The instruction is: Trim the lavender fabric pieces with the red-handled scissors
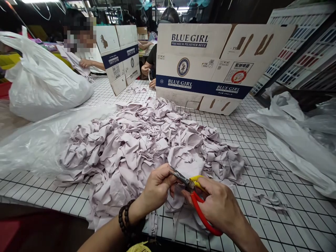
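In my right hand (219,203) is a pair of scissors (191,185) with one red and one yellow handle, its blades pointing up and left. The blade tips meet the fingers of my left hand (159,185), which pinch a piece of pale mauve fabric (186,159). Part of that fabric hangs below my hands; the exact spot between the blades is hidden by my fingers. Just beyond lies a large heap of the same pale mauve fabric pieces (136,147). A beaded bracelet (124,218) circles my left wrist.
Cardboard panels (194,52) marked Blue Girl stand upright across the grid-patterned table (249,136). A full white plastic bag (47,80) sits at left, clear plastic (52,140) beside the heap. Fabric scraps (271,201) and white bags (296,140) lie right. People work behind the panels.
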`<move>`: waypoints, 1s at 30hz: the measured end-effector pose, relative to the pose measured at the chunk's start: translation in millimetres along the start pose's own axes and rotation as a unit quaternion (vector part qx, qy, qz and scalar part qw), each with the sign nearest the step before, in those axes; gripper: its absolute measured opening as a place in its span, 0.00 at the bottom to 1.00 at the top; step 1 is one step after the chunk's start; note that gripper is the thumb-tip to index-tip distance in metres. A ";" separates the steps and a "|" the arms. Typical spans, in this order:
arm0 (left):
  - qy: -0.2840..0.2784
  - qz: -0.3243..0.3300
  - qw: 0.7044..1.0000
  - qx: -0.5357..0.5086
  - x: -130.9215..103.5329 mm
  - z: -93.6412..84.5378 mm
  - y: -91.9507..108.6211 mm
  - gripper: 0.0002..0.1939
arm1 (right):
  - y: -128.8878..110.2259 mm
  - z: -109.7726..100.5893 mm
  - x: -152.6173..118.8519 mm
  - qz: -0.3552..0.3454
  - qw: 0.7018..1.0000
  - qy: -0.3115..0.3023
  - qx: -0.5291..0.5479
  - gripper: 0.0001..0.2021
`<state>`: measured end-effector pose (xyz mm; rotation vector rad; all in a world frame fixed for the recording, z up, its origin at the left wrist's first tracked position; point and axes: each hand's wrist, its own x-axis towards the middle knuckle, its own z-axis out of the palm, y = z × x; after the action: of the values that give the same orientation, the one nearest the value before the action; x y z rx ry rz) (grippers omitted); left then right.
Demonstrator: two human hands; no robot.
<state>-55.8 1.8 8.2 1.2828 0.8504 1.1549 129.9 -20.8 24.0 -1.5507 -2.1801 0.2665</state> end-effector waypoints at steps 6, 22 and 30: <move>-0.014 -0.019 0.999 -0.021 -2.0 -1.7 -2.4 0.21 | 1.5 -0.6 0.7 -0.024 1.000 0.014 0.008 0.18; -0.020 -0.079 0.993 -0.081 -17.1 -12.3 -11.3 0.18 | 58.3 44.2 3.4 0.276 0.901 -0.029 0.335 0.20; -0.080 -0.168 0.975 0.119 -54.8 -43.8 12.2 0.18 | 80.3 38.0 -20.2 0.249 0.900 0.069 0.352 0.15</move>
<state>-113.4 -40.1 7.3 1.3416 1.0620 0.6880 185.6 -7.8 -47.0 -1.5726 -1.3015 0.9529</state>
